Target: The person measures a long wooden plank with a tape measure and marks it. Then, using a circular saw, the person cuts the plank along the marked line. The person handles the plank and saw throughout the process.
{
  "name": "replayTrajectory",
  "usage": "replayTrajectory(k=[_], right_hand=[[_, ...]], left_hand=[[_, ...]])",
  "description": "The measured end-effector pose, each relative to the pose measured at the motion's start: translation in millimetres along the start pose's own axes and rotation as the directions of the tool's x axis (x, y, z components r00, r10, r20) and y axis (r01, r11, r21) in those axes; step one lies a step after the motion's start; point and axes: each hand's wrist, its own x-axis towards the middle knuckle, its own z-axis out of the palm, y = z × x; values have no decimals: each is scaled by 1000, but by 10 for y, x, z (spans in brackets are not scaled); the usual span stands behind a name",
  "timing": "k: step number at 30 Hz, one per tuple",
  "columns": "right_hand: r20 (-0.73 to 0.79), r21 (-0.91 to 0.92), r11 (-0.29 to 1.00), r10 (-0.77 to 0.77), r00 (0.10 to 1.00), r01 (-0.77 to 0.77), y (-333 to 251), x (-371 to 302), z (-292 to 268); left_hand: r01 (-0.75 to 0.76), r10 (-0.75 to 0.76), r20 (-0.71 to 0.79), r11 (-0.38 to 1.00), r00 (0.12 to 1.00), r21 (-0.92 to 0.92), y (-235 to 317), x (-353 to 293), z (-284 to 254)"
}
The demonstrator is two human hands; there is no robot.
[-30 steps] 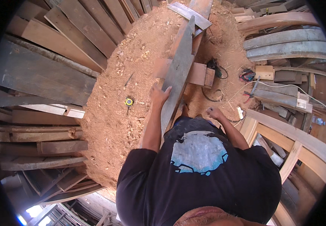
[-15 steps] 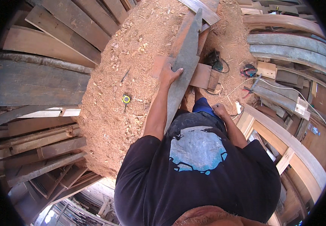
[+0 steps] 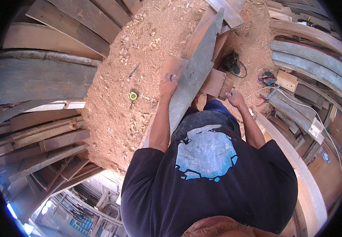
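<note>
A long grey board (image 3: 196,65), pointed at its far end, stretches away from my body over other timber. My left hand (image 3: 168,84) is closed just at the board's left edge, over a brown wooden piece (image 3: 173,65). Whatever its curled fingers hold, if anything, is too small to make out. To the right of the board, my right hand (image 3: 235,98) is closed too, close to a short brown block (image 3: 214,82) that juts out from under the board. I cannot make out what, if anything, is in it.
Sawdust and shavings cover the ground, where a yellow tape measure (image 3: 133,95) lies left of the board. A dark power tool (image 3: 231,63), a corded tool (image 3: 266,78) and red-handled pliers (image 3: 262,100) lie to the right. Stacked planks (image 3: 44,81) line both sides.
My left hand has come off the board's top face to its left edge, its fingers now curled. My right hand has moved forward, away from my body. The view has shifted slightly.
</note>
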Motion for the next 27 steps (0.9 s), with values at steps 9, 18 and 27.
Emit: replayTrajectory(k=[9,18,27], right_hand=[[-92,24,887,-458,884,461,-1117,-28,-532],[147,-316,612,-723,675,725,-2012,394,-611],[295,-460,536,-660,691,708,-2212,409,-617]], left_hand=[[197,-136,-297,962,945,188,-612,-931,53],[165,-111,-259,967,959,196,-615,-857,40],[248,-207,-253,958,945,142,-502,-825,-18]])
